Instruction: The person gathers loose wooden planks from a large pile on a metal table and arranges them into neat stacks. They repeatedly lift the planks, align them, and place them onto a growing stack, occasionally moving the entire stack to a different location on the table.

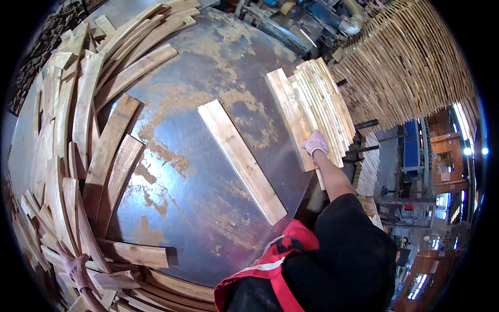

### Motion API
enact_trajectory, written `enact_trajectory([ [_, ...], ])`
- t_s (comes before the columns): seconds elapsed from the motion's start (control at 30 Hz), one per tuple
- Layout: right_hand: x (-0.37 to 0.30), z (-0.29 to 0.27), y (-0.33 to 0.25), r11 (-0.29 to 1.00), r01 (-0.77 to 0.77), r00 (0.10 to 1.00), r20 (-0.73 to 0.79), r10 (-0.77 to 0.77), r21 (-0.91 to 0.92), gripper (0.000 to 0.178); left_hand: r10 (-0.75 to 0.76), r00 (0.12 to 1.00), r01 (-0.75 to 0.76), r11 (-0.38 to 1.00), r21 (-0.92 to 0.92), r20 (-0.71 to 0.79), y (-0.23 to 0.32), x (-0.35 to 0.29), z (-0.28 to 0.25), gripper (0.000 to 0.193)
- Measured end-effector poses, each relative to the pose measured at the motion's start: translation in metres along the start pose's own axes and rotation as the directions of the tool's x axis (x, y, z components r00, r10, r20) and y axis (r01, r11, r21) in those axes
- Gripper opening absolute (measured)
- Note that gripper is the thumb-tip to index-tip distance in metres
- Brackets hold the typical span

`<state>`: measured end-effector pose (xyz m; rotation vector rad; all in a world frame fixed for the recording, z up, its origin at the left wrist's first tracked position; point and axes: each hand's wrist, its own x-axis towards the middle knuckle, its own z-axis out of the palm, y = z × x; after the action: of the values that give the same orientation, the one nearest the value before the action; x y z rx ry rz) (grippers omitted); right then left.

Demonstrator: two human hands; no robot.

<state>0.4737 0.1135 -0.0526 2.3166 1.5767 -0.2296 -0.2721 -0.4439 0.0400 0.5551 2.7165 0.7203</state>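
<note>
My right hand [316, 143], in a pale knitted glove, is closed round the edge of a wooden board [289, 106]. That board lies at the left side of a neat row of boards [323, 101] on the right edge of the metal table. At the lower left, my left hand [76, 268] reaches into a loose heap of boards [67, 203]. Its thumb and fingers look spread beside the board ends; no board is plainly gripped in it. Between my hands a single pale board [241, 161] lies slantwise on the table, touched by neither.
Sawdust is scattered over the metal table [208, 218]. Boards pile along its left side and near edge, some overlapping and jutting out, such as a short board [136, 253]. Beyond the right edge stand a tall stack of slats [405, 62] and dark rods [367, 124]. Machinery [296, 26] is at the back.
</note>
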Motion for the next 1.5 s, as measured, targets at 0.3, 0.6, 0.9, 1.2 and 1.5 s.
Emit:
enact_trajectory([
  [0.3, -0.086, 0.028, -0.036, 0.805, 0.581, 0.814, 0.073, -0.577, -0.119, 0.077, 0.124, 0.872, 0.349, 0.521, -0.779, 0.473, 0.134, -0.093, 0.076, 0.063],
  [0.6, 0.02, 0.097, 0.014, 0.548, 0.433, 0.852, -0.127, -0.507, 0.716, 0.038, 0.149, 0.654, 0.755, -0.069, -0.652, 0.742, 0.27, -0.249, 0.297, 0.085],
  [0.9, -0.022, 0.055, -0.067, 0.659, 0.746, 0.666, -0.078, -0.742, 0.094, 0.108, 0.149, 0.644, 0.765, -0.17, -0.622, 0.751, 0.294, -0.394, 0.339, 0.082],
  [1.2, 0.064, 0.026, 0.014, 0.477, 0.502, 0.657, 0.042, -0.753, 0.722, 0.052, -0.08, 0.794, 0.565, 0.461, -0.684, 0.602, 0.257, -0.308, 0.308, 0.06],
  [1.5, 0.057, 0.078, 0.053, 0.211, 0.248, 0.698, -0.024, -0.715, 0.945, 0.029, -0.026, 0.652, 0.755, 0.109, -0.646, 0.758, 0.195, -0.299, 0.362, 0.053],
])
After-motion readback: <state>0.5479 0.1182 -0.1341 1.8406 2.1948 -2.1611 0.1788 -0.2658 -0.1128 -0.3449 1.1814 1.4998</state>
